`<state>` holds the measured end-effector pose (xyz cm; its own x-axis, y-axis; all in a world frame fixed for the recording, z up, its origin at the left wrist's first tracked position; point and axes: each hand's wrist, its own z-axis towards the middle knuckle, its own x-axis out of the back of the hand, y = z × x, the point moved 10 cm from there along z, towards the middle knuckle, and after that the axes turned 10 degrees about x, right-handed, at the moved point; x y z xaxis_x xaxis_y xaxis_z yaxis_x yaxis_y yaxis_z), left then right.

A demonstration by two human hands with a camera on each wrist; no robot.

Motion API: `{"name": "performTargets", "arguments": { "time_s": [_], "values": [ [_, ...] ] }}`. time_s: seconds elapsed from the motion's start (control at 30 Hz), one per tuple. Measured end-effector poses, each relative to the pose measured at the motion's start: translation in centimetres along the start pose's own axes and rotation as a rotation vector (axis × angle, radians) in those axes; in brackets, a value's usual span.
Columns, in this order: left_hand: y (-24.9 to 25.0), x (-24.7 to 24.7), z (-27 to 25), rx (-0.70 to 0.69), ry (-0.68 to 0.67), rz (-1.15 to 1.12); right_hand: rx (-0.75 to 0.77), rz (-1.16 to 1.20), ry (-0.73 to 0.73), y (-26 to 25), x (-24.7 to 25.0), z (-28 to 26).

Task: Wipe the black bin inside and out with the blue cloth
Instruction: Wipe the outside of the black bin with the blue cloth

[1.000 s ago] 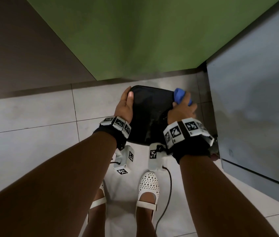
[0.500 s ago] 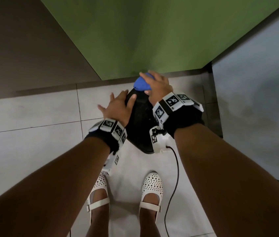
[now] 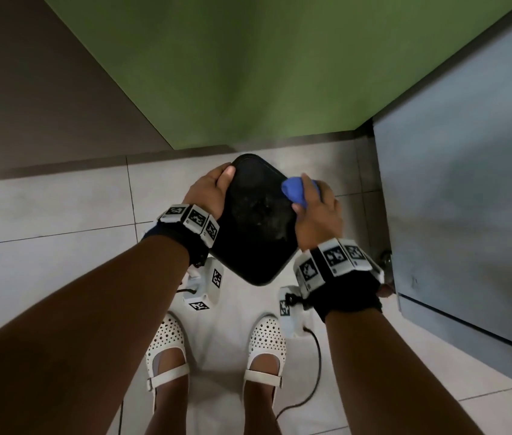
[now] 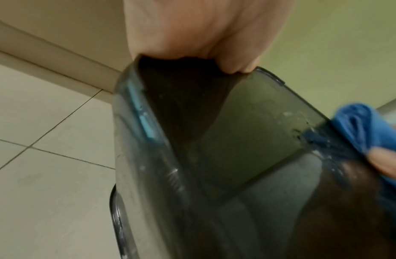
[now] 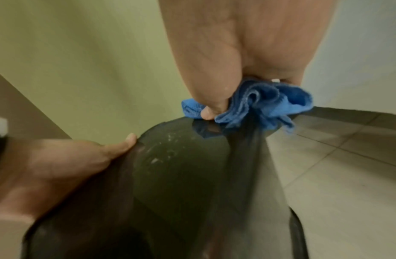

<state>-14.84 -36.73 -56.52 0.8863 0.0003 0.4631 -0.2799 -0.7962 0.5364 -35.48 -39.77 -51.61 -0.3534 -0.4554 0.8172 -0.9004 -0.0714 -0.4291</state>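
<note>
I hold the black bin (image 3: 254,233) off the floor, its dusty flat base turned up toward me. My left hand (image 3: 210,189) grips the base's left edge, thumb on top. My right hand (image 3: 314,215) holds the bunched blue cloth (image 3: 295,191) and presses it on the base's right edge. In the left wrist view the bin (image 4: 237,140) looks dark and see-through, my left hand (image 4: 203,35) curls over its far end, and the cloth (image 4: 365,126) sits at its right corner. The right wrist view has my right hand (image 5: 237,52) pinching the cloth (image 5: 270,105) on the bin (image 5: 181,175).
A green wall (image 3: 248,73) stands just ahead, a brown wall (image 3: 29,89) to the left. A grey cabinet (image 3: 468,199) closes off the right side. Pale floor tiles (image 3: 44,215) lie below, with my white shoes (image 3: 167,346) and a black cable (image 3: 314,372).
The bin has turned from edge-on to base facing me. My right hand with the cloth has moved from the far top edge to the right edge. My left hand grips the left edge again.
</note>
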Motion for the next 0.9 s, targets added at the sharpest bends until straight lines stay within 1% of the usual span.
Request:
{"name": "performTargets", "arguments": {
  "time_s": [0.1,0.17,0.2,0.23,0.33,0.43,0.5,0.53,0.57,0.63,0.67,0.7,0.73,0.77,0.8,0.83,0.9],
  "values": [
    [-0.1,-0.4,0.1,0.003,-0.029,-0.023,-0.072,0.101,-0.012,1.4,0.0,-1.0],
    [0.0,-0.9,-0.1,0.001,-0.045,-0.055,-0.132,0.062,-0.005,1.1,0.1,-0.2],
    [-0.1,-1.2,-0.3,0.004,-0.049,-0.074,-0.135,0.017,0.0,0.4,0.3,0.6],
    [-0.1,-1.5,-0.4,0.002,-0.052,-0.095,-0.113,-0.031,-0.013,-0.7,0.2,1.5],
    [-0.3,-2.2,-1.1,-0.003,-0.064,-0.153,0.01,-0.139,-0.122,-5.2,-1.9,3.8],
    [-1.0,-1.7,-1.5,-0.005,-0.007,-0.257,0.135,-0.161,-0.109,-8.5,-3.0,4.7],
    [-1.8,-1.2,-1.5,0.027,0.057,-0.249,0.226,-0.186,-0.113,-8.9,-2.9,4.5],
    [-2.1,-1.0,-1.4,0.043,0.086,-0.237,0.247,-0.21,-0.124,-8.4,-2.9,4.3],
    [-2.2,-0.8,-1.5,0.053,0.113,-0.225,0.236,-0.218,-0.126,-7.4,-2.6,3.9],
    [-2.4,-0.6,-1.7,0.074,0.149,-0.206,0.144,-0.179,-0.05,-4.8,-2.0,3.0],
    [-2.3,-0.6,-1.8,0.078,0.146,-0.211,0.077,-0.174,0.048,-3.5,-1.6,2.4],
    [-2.3,-0.8,-1.8,0.079,0.135,-0.226,0.005,-0.191,0.176,-2.5,-0.7,1.6],
    [-2.3,-0.8,-1.7,0.078,0.124,-0.243,-0.069,-0.209,0.256,-1.9,0.1,0.9],
    [-2.5,-0.8,-1.7,0.078,0.121,-0.253,-0.121,-0.206,0.297,-1.9,0.6,0.6],
    [-2.5,-0.7,-1.7,0.075,0.12,-0.249,-0.143,-0.184,0.263,-2.1,0.5,0.8],
    [-2.4,-0.6,-1.7,0.068,0.118,-0.24,-0.127,-0.16,0.168,-2.7,-0.3,1.3],
    [-2.2,-0.7,-1.7,0.053,0.108,-0.228,0.003,-0.14,-0.01,-5.1,-2.0,2.2]
  ]
}}
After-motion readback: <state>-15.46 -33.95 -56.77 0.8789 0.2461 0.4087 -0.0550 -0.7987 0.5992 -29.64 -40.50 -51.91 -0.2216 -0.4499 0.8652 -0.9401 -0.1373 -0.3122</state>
